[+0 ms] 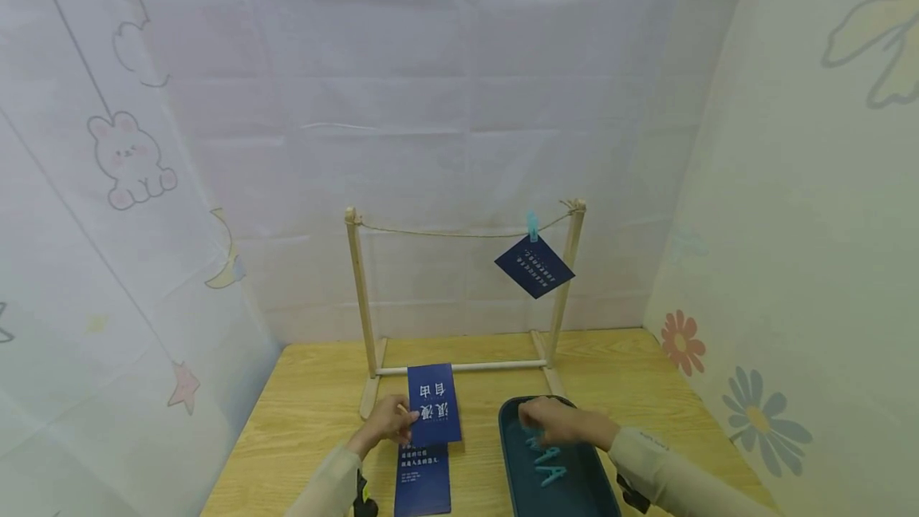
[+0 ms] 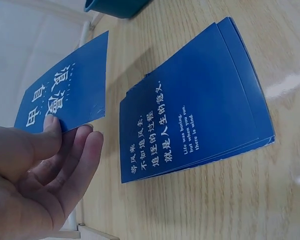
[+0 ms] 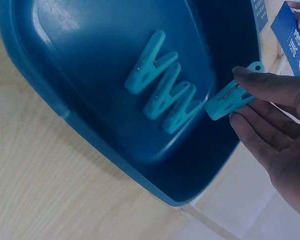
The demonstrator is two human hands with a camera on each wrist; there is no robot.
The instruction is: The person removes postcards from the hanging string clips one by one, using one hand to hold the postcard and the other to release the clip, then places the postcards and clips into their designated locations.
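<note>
My left hand (image 2: 45, 175) pinches a dark blue card (image 2: 70, 85) with white lettering between thumb and fingers, raised off the table. Below it lies a stack of similar blue cards (image 2: 210, 110). My right hand (image 3: 280, 110) holds a turquoise clothespin (image 3: 232, 97) between thumb and fingers, over the side of a dark teal tray (image 3: 65, 112). Three more clothespins lie in a row inside the tray, one of them a turquoise clothespin (image 3: 145, 65) at the end. In the head view, the left hand (image 1: 391, 419) is beside the card and the right hand (image 1: 556, 419) over the tray.
A wooden frame (image 1: 362, 294) stands at the back of the table (image 1: 301, 413), with a string (image 1: 445, 234) tied between its posts. From the string's right part hangs a blue card (image 1: 534, 268), held by a turquoise clothespin (image 1: 533, 226). Patterned white curtains surround the table.
</note>
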